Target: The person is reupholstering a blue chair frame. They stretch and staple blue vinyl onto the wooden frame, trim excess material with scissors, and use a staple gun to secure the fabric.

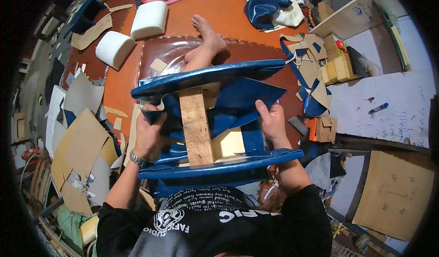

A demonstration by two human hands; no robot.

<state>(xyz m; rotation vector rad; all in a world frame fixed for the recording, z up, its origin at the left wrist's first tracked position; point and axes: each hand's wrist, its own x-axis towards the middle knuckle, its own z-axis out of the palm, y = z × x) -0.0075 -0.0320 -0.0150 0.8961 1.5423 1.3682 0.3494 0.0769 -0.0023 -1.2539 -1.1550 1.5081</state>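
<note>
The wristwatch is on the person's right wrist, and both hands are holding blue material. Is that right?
Not quite: the head view shows the wristwatch on the left wrist, not the right. The left hand and the right hand are both holding blue material.

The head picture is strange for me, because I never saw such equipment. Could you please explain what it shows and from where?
There is no machine: a person works barehanded. The camera, worn on the head, looks down, and its wide fisheye lens bends straight edges. The left hand and the right hand each hold loose blue material at a blue-padded frame with a wooden bar between its two long sides. Beyond it, two white rounded blocks lie on the orange and brown surface. Flat tan pieces lie at the left.
</note>
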